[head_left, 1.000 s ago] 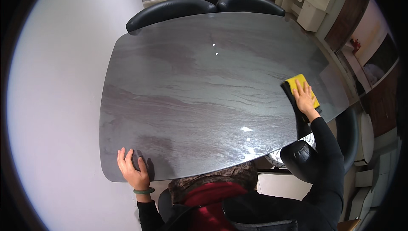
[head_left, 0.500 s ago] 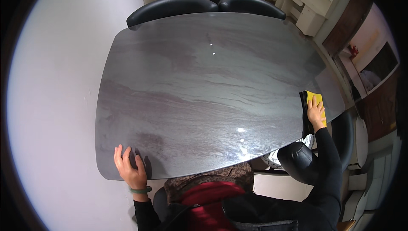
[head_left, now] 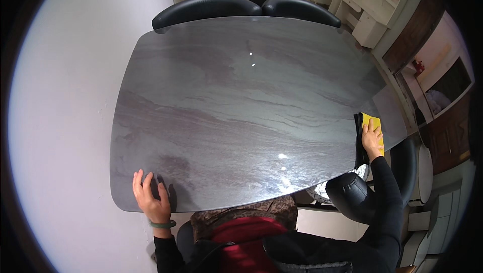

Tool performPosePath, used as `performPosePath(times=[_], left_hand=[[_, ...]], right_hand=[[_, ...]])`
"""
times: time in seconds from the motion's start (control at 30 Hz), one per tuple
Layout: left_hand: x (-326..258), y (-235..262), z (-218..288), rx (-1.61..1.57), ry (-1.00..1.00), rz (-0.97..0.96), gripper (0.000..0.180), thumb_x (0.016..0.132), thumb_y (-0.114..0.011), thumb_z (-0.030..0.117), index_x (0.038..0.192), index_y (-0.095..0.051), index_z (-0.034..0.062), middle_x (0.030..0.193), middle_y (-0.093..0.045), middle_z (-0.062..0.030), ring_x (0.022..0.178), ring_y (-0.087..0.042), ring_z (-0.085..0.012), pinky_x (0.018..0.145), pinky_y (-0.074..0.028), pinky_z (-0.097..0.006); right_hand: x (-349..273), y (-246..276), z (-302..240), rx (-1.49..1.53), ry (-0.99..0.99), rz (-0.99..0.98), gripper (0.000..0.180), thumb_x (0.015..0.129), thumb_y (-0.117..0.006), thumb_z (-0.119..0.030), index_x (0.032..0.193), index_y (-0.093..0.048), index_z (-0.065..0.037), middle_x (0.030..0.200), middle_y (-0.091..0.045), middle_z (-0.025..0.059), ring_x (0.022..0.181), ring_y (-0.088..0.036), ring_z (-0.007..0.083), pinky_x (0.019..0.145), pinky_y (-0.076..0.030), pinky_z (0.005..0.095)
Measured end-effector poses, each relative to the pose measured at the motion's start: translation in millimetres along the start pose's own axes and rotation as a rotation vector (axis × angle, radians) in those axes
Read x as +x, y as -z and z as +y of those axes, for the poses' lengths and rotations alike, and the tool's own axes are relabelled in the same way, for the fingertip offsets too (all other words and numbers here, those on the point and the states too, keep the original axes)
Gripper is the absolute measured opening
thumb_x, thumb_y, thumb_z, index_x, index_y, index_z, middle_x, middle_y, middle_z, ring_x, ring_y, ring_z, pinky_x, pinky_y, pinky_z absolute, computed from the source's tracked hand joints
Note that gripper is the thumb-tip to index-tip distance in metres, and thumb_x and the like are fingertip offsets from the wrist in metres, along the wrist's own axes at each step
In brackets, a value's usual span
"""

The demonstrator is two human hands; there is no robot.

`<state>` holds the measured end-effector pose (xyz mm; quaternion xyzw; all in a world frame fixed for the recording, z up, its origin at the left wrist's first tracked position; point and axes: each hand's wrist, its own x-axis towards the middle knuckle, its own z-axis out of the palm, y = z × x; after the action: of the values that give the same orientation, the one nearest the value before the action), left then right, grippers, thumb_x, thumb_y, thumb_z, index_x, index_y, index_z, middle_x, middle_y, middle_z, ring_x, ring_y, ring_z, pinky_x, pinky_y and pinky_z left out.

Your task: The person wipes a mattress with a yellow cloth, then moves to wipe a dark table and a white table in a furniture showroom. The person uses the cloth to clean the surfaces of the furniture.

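A large grey stone-patterned table [head_left: 241, 107] with a glossy top fills the middle of the view. On its right side lies a folded cloth [head_left: 371, 115], yellow on top with a black part along its left edge. My right hand [head_left: 372, 140] rests flat on the yellow part, fingers spread, pressing it to the tabletop. At the near left corner, my left hand [head_left: 152, 200] is open above the table edge, fingers apart and holding nothing. A green bangle [head_left: 163, 224] circles that wrist. Whether the left fingertips touch the surface is hard to see.
Black chair backs [head_left: 206, 12] stand along the far edge. Another black padded seat [head_left: 350, 195] is tucked near my right forearm. A white wall [head_left: 65, 117] runs along the left. White shelving [head_left: 375, 9] stands at the back right.
The view has shifted slightly, so my right hand and the cloth sit a little lower in the picture. My left hand keeps nearly the same place and pose.
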<state>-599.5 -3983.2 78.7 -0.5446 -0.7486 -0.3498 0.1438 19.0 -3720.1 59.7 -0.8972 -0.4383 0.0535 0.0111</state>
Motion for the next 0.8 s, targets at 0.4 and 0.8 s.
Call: performPosePath(times=[0.4,0.8], left_hand=[[2,3,0,-0.002,-0.016,-0.008,0.033,0.083,-0.06,0.01,0.113,-0.06,-0.0003,0.129,-0.052,-0.0203,0.124,-0.045,-0.0424,0.102,-0.036,-0.049],[3,4,1,0.0,0.044,-0.024,0.035,0.078,-0.062,0.015,0.109,-0.062,-0.0008,0.125,-0.054,-0.0196,0.121,-0.048,-0.0427,0.104,-0.035,-0.053]], right_hand=[[-10,4,-112,-0.012,0.197,-0.027,0.059,0.097,-0.028,-0.054,0.151,-0.018,-0.034,0.159,-0.01,0.0156,0.144,-0.005,0.0443,0.104,-0.008,0.0746],[-64,-8,-366,0.044,0.75,-0.047,0.058,0.097,-0.028,-0.053,0.151,-0.021,-0.033,0.159,-0.009,0.015,0.145,-0.003,0.0429,0.107,-0.005,0.0715]])
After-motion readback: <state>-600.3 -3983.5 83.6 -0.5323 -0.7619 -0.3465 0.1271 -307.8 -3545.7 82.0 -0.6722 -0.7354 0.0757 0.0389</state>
